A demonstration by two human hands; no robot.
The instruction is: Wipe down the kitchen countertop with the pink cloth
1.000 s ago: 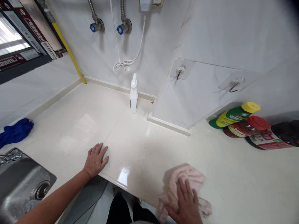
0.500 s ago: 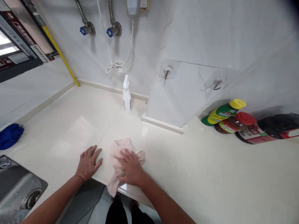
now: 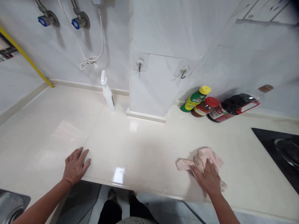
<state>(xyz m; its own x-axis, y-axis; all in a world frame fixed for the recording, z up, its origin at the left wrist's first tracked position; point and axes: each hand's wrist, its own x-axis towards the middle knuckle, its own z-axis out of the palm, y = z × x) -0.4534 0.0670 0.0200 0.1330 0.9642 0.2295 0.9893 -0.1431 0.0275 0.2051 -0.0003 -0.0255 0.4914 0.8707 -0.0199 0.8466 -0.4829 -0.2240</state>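
My right hand [image 3: 207, 177] presses a crumpled pale pink cloth [image 3: 209, 154] onto the cream countertop [image 3: 149, 149], fingers bent over it. Part of the cloth pokes out to the left of the hand, and a corner shows by the wrist. My left hand [image 3: 76, 166] lies on the counter near its front edge, fingers spread and holding nothing. Beyond it, against the back wall, a white spray bottle [image 3: 108, 95] stands upright.
A green bottle with yellow cap [image 3: 193, 99], a red-lidded jar [image 3: 205, 107] and a large dark sauce bottle [image 3: 231, 107] stand by the wall. At right is a black stove [image 3: 280, 152]; a steel sink [image 3: 14, 203] sits lower left. Two hooks hang on the wall.
My right hand has slid the cloth far to the right along the counter. My left hand stays resting on the counter. The view has swung right, bringing the stove in.
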